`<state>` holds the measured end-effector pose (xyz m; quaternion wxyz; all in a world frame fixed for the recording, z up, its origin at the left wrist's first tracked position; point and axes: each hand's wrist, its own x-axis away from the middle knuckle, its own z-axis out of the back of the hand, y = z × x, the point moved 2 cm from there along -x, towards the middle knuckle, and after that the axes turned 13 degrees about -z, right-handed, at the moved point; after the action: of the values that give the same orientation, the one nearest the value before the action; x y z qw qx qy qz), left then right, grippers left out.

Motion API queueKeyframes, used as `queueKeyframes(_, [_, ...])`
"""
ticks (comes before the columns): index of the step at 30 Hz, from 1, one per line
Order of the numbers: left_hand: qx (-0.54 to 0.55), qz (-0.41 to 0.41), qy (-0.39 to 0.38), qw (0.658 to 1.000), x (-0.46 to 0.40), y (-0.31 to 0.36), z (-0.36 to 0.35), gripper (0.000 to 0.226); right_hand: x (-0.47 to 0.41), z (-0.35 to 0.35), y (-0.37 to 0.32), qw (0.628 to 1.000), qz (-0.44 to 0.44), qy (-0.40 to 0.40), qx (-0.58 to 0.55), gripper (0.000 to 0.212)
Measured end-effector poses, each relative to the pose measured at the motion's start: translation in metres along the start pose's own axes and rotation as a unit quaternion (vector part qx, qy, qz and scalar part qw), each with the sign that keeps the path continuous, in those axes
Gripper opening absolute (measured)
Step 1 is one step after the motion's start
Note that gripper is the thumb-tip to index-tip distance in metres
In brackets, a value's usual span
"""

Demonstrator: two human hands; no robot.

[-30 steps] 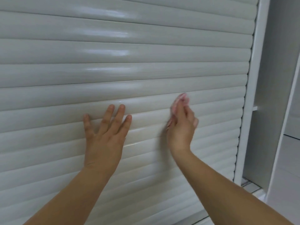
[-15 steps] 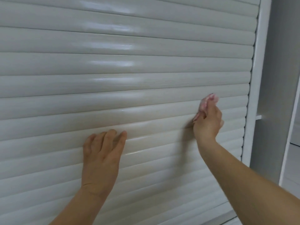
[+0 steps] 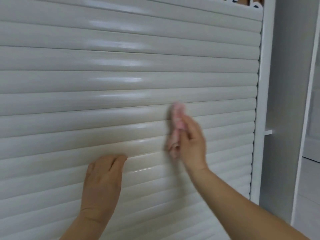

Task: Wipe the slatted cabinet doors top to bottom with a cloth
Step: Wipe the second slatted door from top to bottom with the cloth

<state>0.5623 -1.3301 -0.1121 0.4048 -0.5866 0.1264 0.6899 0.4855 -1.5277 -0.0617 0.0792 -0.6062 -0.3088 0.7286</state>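
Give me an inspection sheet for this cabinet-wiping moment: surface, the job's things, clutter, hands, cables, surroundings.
Surface: slatted door, glossy pale horizontal slats with glare streaks; no dirt can be made out.
Job's things: pink cloth, bunched, held against the slats right of centre, motion-blurred.
Clutter: nothing seen.
Hands: left hand rests flat on the lower slats, fingers together; right hand has its grip on the cloth, blurred.
Cables: nothing seen.
Surroundings: white frame post along the door's right edge; a grey side panel beyond it; a small white shelf edge jutting out; a scalloped white trim at the top.
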Motion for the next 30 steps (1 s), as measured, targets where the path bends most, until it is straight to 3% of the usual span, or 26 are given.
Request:
queueKeyframes(2, [0.042,0.021,-0.015,0.999,-0.002,-0.004,0.002,0.022,-0.027,0.033,0.044,0.986,-0.102,0.121,0.06,0.027])
queueKeyframes(5, [0.075,0.04,-0.027,0.996,-0.007,-0.011,0.007,0.03,-0.051,0.064,0.089,0.951,-0.261,0.147,0.069,0.042])
queueKeyframes(9, [0.001,0.023,-0.039,0.999,-0.007,-0.018,0.017,0.033,-0.073,0.068,0.104,0.935,-0.286,0.163,0.131,0.013])
queueKeyframes(10, [-0.019,0.026,-0.034,0.999,-0.007,-0.019,0.02,0.033,-0.077,0.063,0.099,0.926,-0.301,0.193,0.123,0.022])
queueKeyframes(12, [-0.035,0.039,-0.013,0.999,-0.005,-0.025,0.025,0.032,-0.074,0.05,0.079,0.933,-0.265,0.199,0.14,0.015])
queueKeyframes(17, [0.01,0.004,-0.019,1.0,0.007,-0.032,0.024,0.038,-0.042,0.0,0.036,0.969,-0.19,0.144,0.06,0.048])
queueKeyframes(21, [0.017,-0.039,-0.051,0.998,0.015,-0.031,0.021,0.037,-0.008,-0.05,-0.017,0.995,-0.013,0.077,0.066,0.055])
queueKeyframes(25, [0.027,-0.059,-0.06,0.996,0.024,-0.029,0.02,0.038,0.032,-0.1,-0.057,0.989,0.134,0.0,0.063,0.057])
queueKeyframes(30, [0.036,-0.084,-0.051,0.995,0.043,-0.037,0.025,0.03,0.08,-0.128,-0.059,0.949,0.273,-0.15,0.045,0.035])
